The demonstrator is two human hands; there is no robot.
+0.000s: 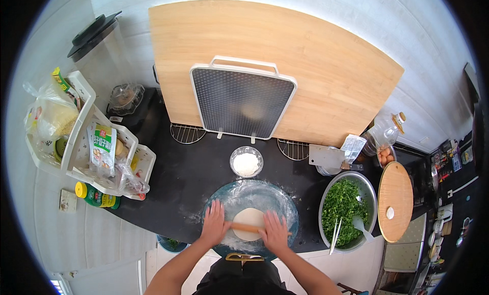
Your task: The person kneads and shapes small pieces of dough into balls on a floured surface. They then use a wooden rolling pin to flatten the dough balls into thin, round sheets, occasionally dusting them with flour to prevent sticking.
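A pale round of dough (249, 216) lies on a floured blue-green round board (285, 203) at the counter's front edge. Across the dough runs a wooden rolling pin (247, 228). My left hand (216, 225) rests with its palm at the pin's left end, fingers stretched forward over the board. At the other end my right hand (275, 232) does the same, its fingers extended and slightly spread. Both palms hide parts of the pin. Just beyond the board stands a small clear bowl (232, 165) of white flour (246, 163).
A metal bowl (373, 208) of chopped greens, with chopsticks (335, 236) and a spatula (362, 228), stands right. Beside it is a round wooden lid (396, 193). A cleaver (326, 156) lies behind. Stacked white baskets (84, 137) stand left; large boards (326, 65) lean at the back.
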